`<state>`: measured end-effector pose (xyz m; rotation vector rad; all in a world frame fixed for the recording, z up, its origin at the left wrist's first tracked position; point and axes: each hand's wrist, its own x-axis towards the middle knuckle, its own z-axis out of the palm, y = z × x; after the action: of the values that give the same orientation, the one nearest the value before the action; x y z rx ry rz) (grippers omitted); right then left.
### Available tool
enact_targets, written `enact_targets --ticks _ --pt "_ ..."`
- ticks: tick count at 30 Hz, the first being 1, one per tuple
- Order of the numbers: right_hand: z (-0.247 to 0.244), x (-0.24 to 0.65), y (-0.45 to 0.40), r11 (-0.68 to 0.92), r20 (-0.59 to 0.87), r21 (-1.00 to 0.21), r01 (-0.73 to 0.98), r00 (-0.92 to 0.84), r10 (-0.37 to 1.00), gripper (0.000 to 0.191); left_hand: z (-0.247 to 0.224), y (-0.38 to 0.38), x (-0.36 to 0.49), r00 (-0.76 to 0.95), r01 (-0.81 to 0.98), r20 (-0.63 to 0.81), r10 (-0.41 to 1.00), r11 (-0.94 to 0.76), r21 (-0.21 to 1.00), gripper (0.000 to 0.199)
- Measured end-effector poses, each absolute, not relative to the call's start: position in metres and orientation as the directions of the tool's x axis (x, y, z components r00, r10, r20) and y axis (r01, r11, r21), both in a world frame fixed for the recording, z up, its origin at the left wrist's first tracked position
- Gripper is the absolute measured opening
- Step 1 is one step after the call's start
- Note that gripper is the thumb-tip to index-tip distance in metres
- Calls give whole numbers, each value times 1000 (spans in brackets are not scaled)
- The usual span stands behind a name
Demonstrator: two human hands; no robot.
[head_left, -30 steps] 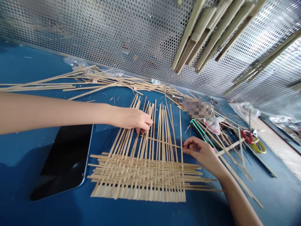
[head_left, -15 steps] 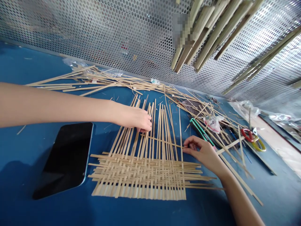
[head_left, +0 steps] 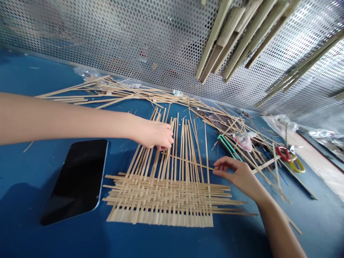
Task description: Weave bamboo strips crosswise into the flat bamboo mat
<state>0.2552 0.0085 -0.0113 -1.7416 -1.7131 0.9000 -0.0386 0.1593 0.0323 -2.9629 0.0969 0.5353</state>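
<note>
A mat of pale woven strips [head_left: 166, 197] lies on the blue table, its long upright strips fanning away from me. A thin crosswise strip [head_left: 193, 163] runs over and under some of these uprights, above the dense weave. The right end of that strip is pinched between the thumb and fingers of my right hand [head_left: 233, 172]. Near the strip's left end, my left hand [head_left: 157, 136] is closed over the upright strips; its fingertips are partly hidden, and exactly what they grip is unclear.
A black tablet [head_left: 76, 181] lies left of the mat. Loose strips [head_left: 134, 94] spread along the perforated metal panel [head_left: 107, 43]. On the right are a green-handled cutter [head_left: 228, 147], red and yellow scissors [head_left: 295, 163] and plastic bags [head_left: 279, 123].
My right hand has moved a little to the right, with the crosswise strip's end shifting right too. My left hand has stayed in nearly the same place, closed.
</note>
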Motion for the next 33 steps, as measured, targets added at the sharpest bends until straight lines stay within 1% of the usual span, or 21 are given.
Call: enact_targets --ticks 4,8,14,18,24,30,33 --pt "-14 253 11 -39 -80 -779 626 -37 996 19 30 163 -39 941 -81 -336 -47 -993 -89 16" --pt "-14 252 11 -24 -68 -779 626 -46 997 19 26 166 -40 959 -67 -280 -51 -997 -46 18" --pt "-13 255 10 -15 -61 -767 641 -49 997 16 22 164 -43 981 8 -196 8 -1000 0 20" --pt "-14 255 10 -12 -30 -772 636 -17 999 15 25 161 -43 975 37 -219 33 -999 12 21" --pt "-13 253 10 -8 -7 -769 639 3 1000 13 33 159 -39 959 21 -284 13 -999 25 20" --pt "-15 248 11 3 4 -782 623 1 1000 15 36 158 -39 954 29 -299 7 -997 67 21" --pt "-18 247 12 6 8 -787 617 0 1000 16 34 158 -41 962 66 -270 37 -993 100 12"
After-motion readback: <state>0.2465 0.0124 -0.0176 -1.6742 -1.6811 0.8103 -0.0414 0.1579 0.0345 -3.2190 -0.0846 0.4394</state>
